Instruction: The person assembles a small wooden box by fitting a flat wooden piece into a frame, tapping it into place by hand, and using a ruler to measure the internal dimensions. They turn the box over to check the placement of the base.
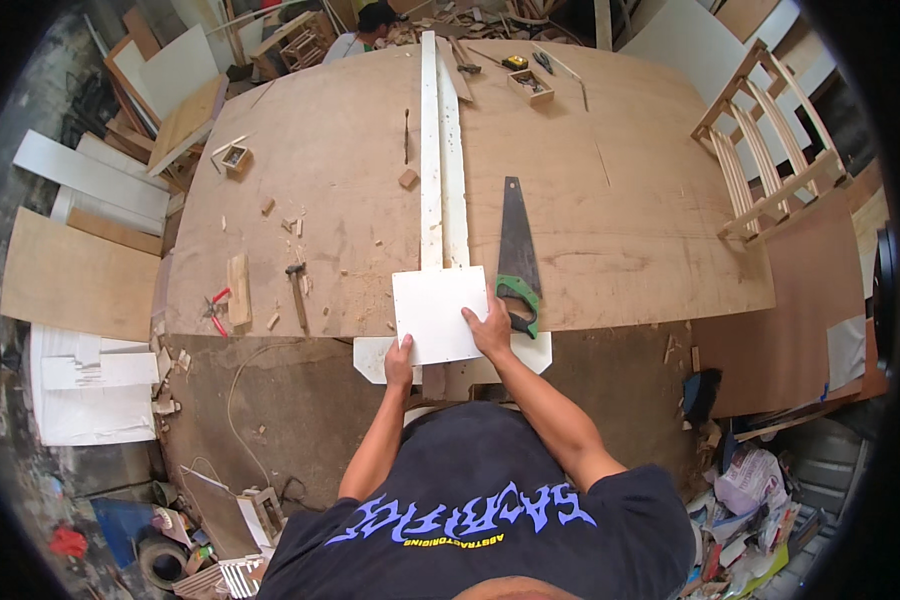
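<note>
A white square panel (438,315) with small dots along its edges lies across the near end of two long white boards (431,160). My left hand (399,362) closes on its lower left edge. On its right side, my right hand (489,329) grips the edge with the thumb on top; the fingers beneath are hidden. Partly under the panel, a wider white board (372,358) with cut corners sticks out past the table's near edge. Just right of my right hand lies a handsaw (517,240) with a green and black handle.
The brown worktable (320,160) bears a hammer (297,294), red-handled pliers (216,311), a wood block (238,290) and small boxes. A slatted wooden frame (770,140) stands at the right. Panels (80,275) lean at the left. Another person (370,30) is beyond the far edge.
</note>
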Demonstrator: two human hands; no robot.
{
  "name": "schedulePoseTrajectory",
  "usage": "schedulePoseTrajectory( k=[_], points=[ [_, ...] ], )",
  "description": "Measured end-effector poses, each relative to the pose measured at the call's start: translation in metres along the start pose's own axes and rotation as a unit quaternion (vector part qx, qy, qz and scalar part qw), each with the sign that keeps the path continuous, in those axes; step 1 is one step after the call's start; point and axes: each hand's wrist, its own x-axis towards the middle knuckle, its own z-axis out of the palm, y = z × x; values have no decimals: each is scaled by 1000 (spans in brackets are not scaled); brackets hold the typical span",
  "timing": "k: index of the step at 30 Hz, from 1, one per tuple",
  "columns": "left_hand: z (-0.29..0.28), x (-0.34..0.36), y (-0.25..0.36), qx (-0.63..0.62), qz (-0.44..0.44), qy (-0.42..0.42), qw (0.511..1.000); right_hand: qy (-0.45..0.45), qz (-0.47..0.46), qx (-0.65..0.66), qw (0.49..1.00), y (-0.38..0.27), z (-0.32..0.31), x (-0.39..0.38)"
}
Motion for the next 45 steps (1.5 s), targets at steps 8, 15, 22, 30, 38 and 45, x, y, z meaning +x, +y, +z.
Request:
schedulePoseTrajectory(
  k=[8, 15, 22, 30, 38, 45],
  points=[
    [7, -5, 28, 133, 2, 5, 991, 0, -3, -16, 1000, 10, -7, 2],
    [-19, -82, 101, 314, 273, 92, 905, -123, 58, 364, 922, -9, -24, -16],
    [-102, -113, 147, 414, 502, 167, 741, -341, 172, 689, 616, -119, -46, -34],
    [-177, -119, 96, 102, 300, 265, 911, -360, 219, 661, 621, -136, 60, -76],
    [-345, -132, 69, 226, 374, 327, 838, -327, 218, 677, 622, -228, 207, -140],
    [-484, -138, 25, -379, 132, 277, 873, -396, 261, 627, 618, -293, 351, -181]
  ],
)
